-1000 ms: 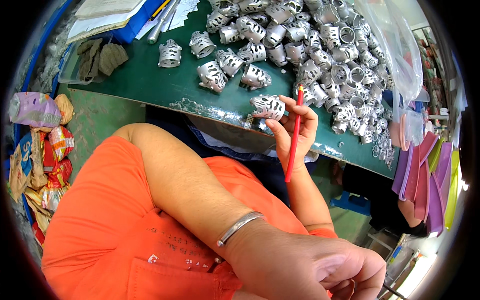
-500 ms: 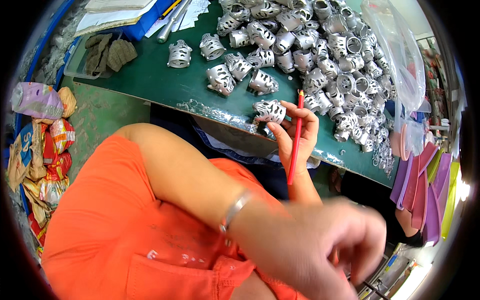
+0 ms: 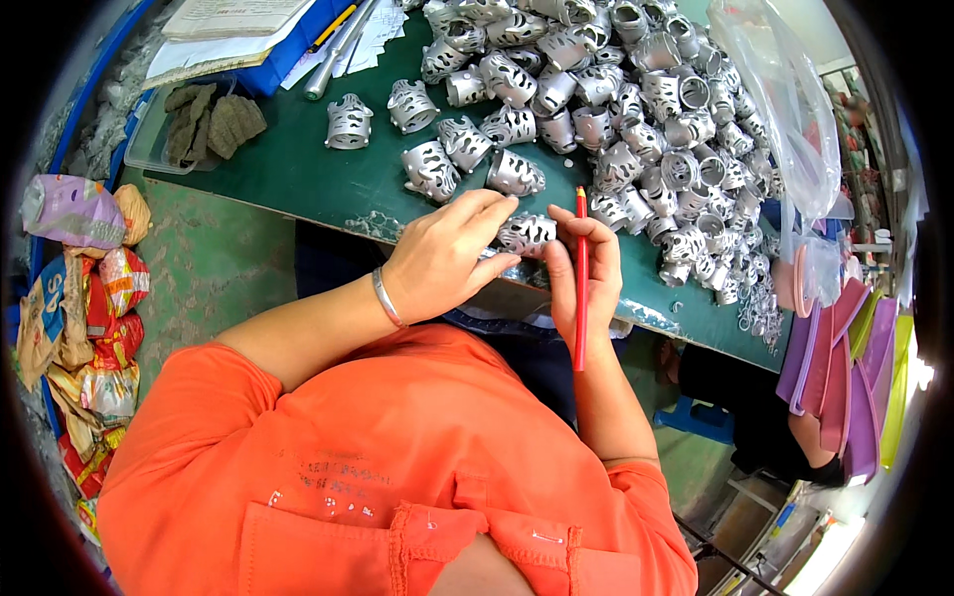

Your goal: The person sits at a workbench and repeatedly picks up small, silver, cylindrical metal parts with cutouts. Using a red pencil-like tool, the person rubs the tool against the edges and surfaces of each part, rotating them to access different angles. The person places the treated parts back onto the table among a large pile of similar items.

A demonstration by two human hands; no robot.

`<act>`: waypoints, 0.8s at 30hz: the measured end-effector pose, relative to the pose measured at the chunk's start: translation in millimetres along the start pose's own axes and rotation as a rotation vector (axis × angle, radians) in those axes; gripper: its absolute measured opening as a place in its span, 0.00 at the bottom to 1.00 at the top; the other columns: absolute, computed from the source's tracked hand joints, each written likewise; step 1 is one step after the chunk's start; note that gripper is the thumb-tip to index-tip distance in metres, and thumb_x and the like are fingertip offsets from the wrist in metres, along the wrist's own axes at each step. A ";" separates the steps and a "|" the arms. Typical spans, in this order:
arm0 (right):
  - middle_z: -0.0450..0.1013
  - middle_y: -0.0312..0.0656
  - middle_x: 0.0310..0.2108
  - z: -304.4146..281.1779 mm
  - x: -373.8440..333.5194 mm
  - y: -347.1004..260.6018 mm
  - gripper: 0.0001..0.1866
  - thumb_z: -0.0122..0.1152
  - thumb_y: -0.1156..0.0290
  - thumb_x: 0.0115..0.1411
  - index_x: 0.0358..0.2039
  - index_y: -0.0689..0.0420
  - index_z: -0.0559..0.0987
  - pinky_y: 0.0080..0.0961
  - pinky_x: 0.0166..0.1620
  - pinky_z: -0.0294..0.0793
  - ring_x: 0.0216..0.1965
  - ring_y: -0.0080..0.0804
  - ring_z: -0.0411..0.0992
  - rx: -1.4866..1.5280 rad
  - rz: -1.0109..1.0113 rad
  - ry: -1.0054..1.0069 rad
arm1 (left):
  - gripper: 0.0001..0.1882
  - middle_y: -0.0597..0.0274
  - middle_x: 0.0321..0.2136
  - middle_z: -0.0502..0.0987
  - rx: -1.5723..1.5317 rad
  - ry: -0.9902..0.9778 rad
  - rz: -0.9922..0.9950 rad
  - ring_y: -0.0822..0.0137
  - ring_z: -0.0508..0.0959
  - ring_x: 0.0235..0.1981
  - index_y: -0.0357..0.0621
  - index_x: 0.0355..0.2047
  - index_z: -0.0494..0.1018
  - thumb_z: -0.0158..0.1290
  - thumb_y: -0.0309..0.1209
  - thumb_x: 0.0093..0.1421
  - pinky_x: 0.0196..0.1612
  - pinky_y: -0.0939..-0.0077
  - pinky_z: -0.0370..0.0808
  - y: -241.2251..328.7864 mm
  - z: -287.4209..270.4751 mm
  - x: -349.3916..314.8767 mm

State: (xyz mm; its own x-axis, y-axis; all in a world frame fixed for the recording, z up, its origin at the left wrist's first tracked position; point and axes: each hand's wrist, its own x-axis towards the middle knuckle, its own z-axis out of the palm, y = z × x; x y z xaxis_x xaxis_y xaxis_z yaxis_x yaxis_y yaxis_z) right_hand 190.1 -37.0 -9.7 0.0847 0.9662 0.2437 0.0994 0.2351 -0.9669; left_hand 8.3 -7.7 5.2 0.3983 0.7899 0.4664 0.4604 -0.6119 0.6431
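My right hand (image 3: 586,263) grips a silver openwork metal sleeve (image 3: 527,235) by its right end, between thumb and fingers, above the table's near edge. A red pencil (image 3: 581,288) stands nearly upright in the same hand, its tip pointing away from me. My left hand (image 3: 447,243), with a silver bangle on its wrist, is at the sleeve's left end. Its thumb and fingers are apart; whether they touch the sleeve I cannot tell. Just beyond lie several loose sleeves, the nearest one (image 3: 516,173) behind my left fingertips.
A big heap of similar sleeves (image 3: 656,129) covers the right of the green table (image 3: 288,164). At the back left are a clear tub (image 3: 149,149) with grey-brown pads, a blue bin (image 3: 288,65) with papers, and a metal tool (image 3: 338,55). A clear plastic bag (image 3: 795,119) hangs at right.
My left hand has come from the lower right foreground, where it was blurred, to the sleeve's left side. My right hand still holds the sleeve and red pencil, shifted slightly left.
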 end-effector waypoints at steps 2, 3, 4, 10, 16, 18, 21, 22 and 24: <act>0.72 0.45 0.45 -7.8 0.4 0.1 0.13 0.49 0.73 0.63 0.47 0.63 0.71 0.23 0.49 0.67 0.46 0.27 0.69 -0.217 -0.087 0.064 | 0.23 0.53 0.38 0.74 0.028 0.019 0.033 0.57 0.77 0.33 0.35 0.43 0.71 0.61 0.31 0.48 0.35 0.70 0.74 -0.2 3.6 3.1; 0.72 0.45 0.44 -9.6 -0.4 -2.6 0.14 0.49 0.73 0.63 0.48 0.63 0.71 0.24 0.49 0.67 0.45 0.29 0.69 -0.248 -0.109 0.099 | 0.22 0.53 0.37 0.74 0.052 0.020 0.039 0.57 0.77 0.33 0.35 0.43 0.72 0.61 0.31 0.48 0.35 0.70 0.74 -1.5 5.6 2.5; 0.72 0.46 0.43 -11.7 -1.3 -5.9 0.15 0.49 0.73 0.63 0.49 0.64 0.71 0.24 0.48 0.67 0.45 0.31 0.70 -0.280 -0.131 0.135 | 0.21 0.54 0.35 0.75 0.075 0.021 0.044 0.57 0.77 0.32 0.36 0.42 0.72 0.61 0.31 0.47 0.34 0.70 0.74 -2.5 7.2 2.2; 0.72 0.47 0.34 -15.9 -13.5 -22.7 0.09 0.52 0.77 0.60 0.41 0.66 0.72 0.27 0.41 0.69 0.33 0.34 0.71 -0.233 -0.293 0.223 | 0.19 0.54 0.31 0.75 -0.013 0.039 -0.013 0.58 0.76 0.27 0.37 0.38 0.74 0.62 0.32 0.46 0.30 0.71 0.74 -3.9 6.4 3.4; 0.72 0.39 0.22 -19.7 -8.3 -24.6 0.05 0.57 0.80 0.54 0.29 0.59 0.69 0.30 0.36 0.66 0.25 0.32 0.68 -0.317 -0.518 0.055 | 0.18 0.55 0.30 0.74 -0.039 0.032 0.000 0.59 0.76 0.27 0.37 0.36 0.74 0.62 0.32 0.45 0.30 0.72 0.74 -6.2 5.1 3.2; 0.72 0.39 0.22 -19.9 -8.2 -25.3 0.06 0.57 0.80 0.53 0.29 0.59 0.69 0.32 0.38 0.66 0.25 0.33 0.68 -0.368 -0.556 -0.003 | 0.18 0.55 0.29 0.74 -0.041 0.046 0.010 0.59 0.76 0.26 0.37 0.36 0.74 0.62 0.32 0.45 0.30 0.72 0.73 -7.1 6.1 3.5; 0.72 0.39 0.23 -17.6 -9.9 -22.3 0.06 0.59 0.81 0.51 0.28 0.59 0.70 0.34 0.40 0.65 0.26 0.34 0.68 -0.441 -0.549 -0.008 | 0.18 0.56 0.29 0.74 -0.055 0.051 0.005 0.61 0.75 0.25 0.37 0.36 0.74 0.62 0.32 0.45 0.29 0.73 0.73 -6.5 6.0 3.4; 0.72 0.39 0.23 -16.5 -9.5 -22.0 0.07 0.59 0.81 0.51 0.28 0.59 0.70 0.34 0.41 0.65 0.26 0.35 0.68 -0.462 -0.554 -0.012 | 0.19 0.56 0.29 0.74 -0.061 0.051 0.001 0.61 0.75 0.25 0.37 0.36 0.74 0.62 0.32 0.44 0.28 0.74 0.73 -6.2 5.8 3.3; 0.72 0.39 0.24 -14.2 -8.5 -21.7 0.07 0.60 0.80 0.51 0.28 0.58 0.70 0.34 0.40 0.65 0.26 0.35 0.68 -0.493 -0.570 -0.018 | 0.19 0.56 0.29 0.74 -0.065 0.051 -0.007 0.63 0.74 0.23 0.37 0.36 0.74 0.63 0.32 0.44 0.27 0.74 0.73 -6.7 6.3 3.0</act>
State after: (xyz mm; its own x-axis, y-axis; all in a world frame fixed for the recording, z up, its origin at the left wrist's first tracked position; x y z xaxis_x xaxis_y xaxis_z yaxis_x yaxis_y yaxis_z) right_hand 201.3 -51.9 10.3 -0.1289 0.7116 0.6907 0.5558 0.6286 -0.5440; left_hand 11.4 -1.5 -1.6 0.3535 0.7963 0.4907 0.4096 -0.6035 0.6841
